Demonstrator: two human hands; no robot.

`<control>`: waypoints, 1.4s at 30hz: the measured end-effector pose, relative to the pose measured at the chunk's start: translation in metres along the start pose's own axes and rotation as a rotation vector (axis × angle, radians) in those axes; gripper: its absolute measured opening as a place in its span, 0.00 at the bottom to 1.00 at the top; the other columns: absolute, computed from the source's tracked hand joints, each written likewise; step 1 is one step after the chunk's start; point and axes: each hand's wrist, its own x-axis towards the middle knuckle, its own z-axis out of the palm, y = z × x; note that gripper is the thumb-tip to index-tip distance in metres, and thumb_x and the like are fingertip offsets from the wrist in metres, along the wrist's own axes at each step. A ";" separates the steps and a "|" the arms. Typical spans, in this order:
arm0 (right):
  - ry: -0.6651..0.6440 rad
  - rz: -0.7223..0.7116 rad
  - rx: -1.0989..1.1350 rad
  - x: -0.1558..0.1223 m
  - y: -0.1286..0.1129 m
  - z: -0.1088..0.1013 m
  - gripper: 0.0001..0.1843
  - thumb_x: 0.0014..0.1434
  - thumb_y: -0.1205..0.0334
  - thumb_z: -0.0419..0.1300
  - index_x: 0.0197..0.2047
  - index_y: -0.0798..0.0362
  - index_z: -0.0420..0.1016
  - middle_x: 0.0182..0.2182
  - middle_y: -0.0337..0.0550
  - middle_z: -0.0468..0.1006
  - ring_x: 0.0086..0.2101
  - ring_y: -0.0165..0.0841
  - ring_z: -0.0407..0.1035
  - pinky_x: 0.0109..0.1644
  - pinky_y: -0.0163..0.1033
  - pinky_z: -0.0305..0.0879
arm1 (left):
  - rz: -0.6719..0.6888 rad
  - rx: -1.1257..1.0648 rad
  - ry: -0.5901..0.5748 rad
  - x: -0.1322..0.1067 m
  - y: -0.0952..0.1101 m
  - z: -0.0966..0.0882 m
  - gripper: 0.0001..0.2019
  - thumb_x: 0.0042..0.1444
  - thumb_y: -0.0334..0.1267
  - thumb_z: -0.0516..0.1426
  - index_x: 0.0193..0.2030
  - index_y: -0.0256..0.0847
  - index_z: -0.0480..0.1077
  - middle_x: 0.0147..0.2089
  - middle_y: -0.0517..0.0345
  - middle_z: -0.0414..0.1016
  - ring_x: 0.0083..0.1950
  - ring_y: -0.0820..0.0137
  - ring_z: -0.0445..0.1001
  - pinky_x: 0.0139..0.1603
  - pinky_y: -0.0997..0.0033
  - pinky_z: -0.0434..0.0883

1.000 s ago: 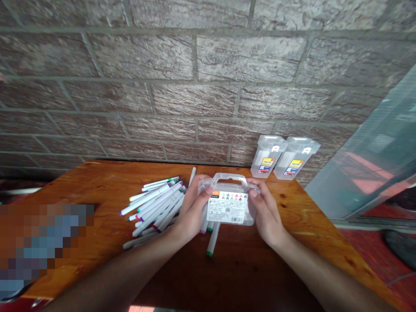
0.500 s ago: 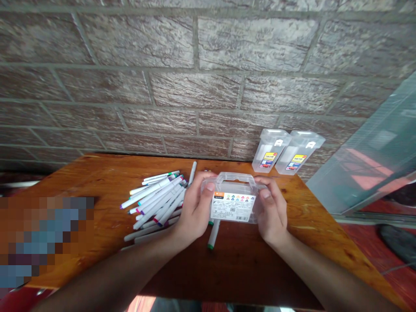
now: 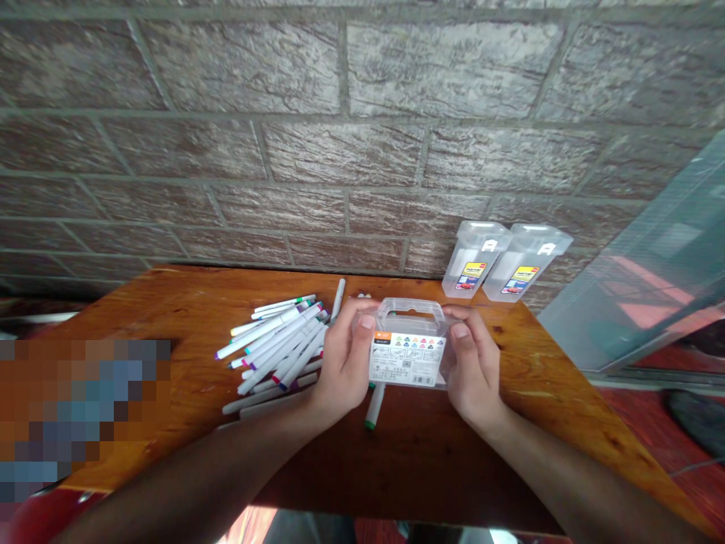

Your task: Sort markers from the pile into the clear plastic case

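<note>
Between both hands I hold a clear plastic marker case (image 3: 406,359) with a carry handle on top and a printed label facing me. My left hand (image 3: 348,363) grips its left end, thumb on the front. At the right end, my right hand (image 3: 476,363) closes round the side, its thumb at the front edge. Left of the case lies a loose pile of white markers (image 3: 283,344) with coloured ends, partly hidden by my left hand and forearm. One marker with a green end (image 3: 374,408) lies under the case's lower edge.
Two clear plastic containers (image 3: 473,261) with yellow and blue labels stand by the brick wall (image 3: 306,151) at the back right of the wooden table (image 3: 544,393). A glass panel (image 3: 640,257) rises at the right. A blurred-out patch covers the table's left part.
The view has shifted slightly. Both hands keep the same hold on the case, which stays nearly in place, and the markers lie as before.
</note>
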 end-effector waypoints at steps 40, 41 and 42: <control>0.008 -0.013 -0.050 0.001 -0.005 0.003 0.17 0.72 0.49 0.53 0.45 0.50 0.77 0.32 0.42 0.79 0.32 0.36 0.72 0.34 0.39 0.67 | -0.003 0.043 0.012 0.002 0.003 0.001 0.13 0.74 0.46 0.48 0.47 0.44 0.70 0.38 0.59 0.75 0.38 0.69 0.72 0.38 0.70 0.66; 0.010 -0.009 -0.047 0.001 -0.004 0.003 0.17 0.72 0.48 0.53 0.45 0.50 0.77 0.32 0.42 0.79 0.32 0.36 0.72 0.34 0.38 0.66 | -0.005 0.044 0.013 0.002 0.004 0.001 0.14 0.74 0.46 0.48 0.46 0.43 0.71 0.38 0.59 0.75 0.38 0.69 0.72 0.38 0.70 0.66; 0.012 -0.005 -0.041 0.001 -0.004 0.003 0.17 0.71 0.48 0.53 0.45 0.50 0.77 0.31 0.42 0.78 0.31 0.36 0.72 0.33 0.38 0.66 | -0.009 0.046 0.014 0.001 0.004 0.001 0.14 0.74 0.46 0.48 0.46 0.43 0.71 0.38 0.59 0.75 0.38 0.69 0.72 0.38 0.70 0.67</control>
